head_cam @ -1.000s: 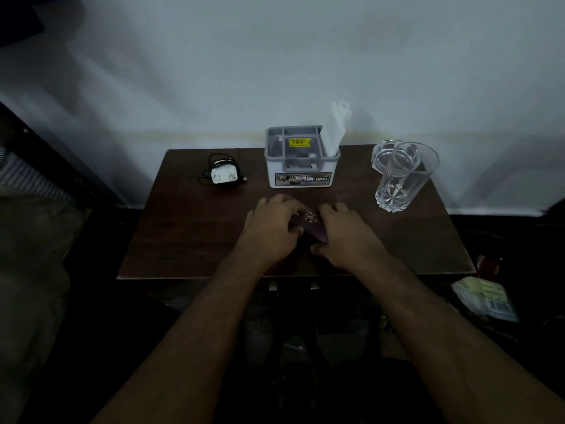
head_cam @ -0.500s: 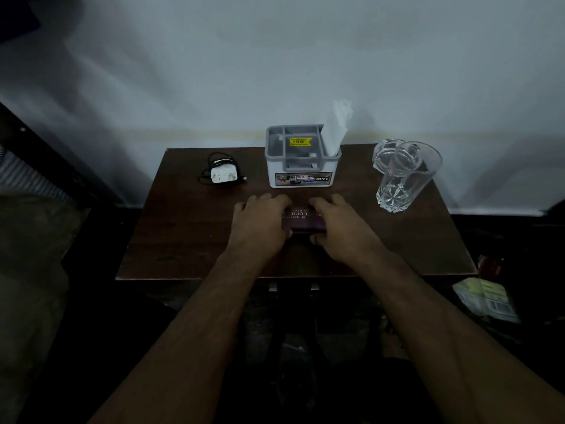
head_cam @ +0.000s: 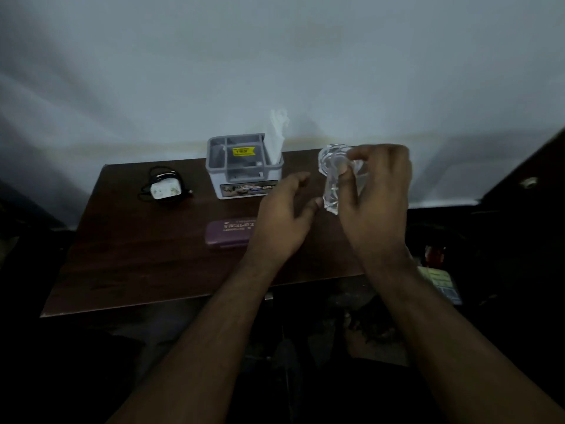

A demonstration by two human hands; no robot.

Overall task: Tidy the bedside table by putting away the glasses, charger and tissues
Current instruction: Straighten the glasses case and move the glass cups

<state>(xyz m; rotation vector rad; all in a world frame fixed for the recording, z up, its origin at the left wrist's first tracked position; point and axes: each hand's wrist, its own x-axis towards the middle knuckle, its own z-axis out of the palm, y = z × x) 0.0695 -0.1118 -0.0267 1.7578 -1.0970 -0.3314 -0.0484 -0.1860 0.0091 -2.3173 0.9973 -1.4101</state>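
Note:
A purple glasses case [head_cam: 227,235] lies shut on the dark wooden bedside table [head_cam: 146,258], in front of a grey organiser box [head_cam: 243,166] with a white tissue [head_cam: 276,136] standing in its right compartment. A white charger [head_cam: 165,188] with a coiled black cable sits at the back left. My right hand [head_cam: 374,194] grips a clear cut-glass tumbler [head_cam: 333,182] at the back right, lifted and tilted. My left hand [head_cam: 284,214] is open beside the glass, its fingertips near the base.
A pale wall rises just behind the table. A yellow-green packet [head_cam: 437,280] and dark clutter lie on the floor to the right. The front edge of the table runs just above my forearms.
Both hands let go of the glasses case, which now lies on the table. They moved right; my right hand took hold of the glass tumbler. My head shifted right too.

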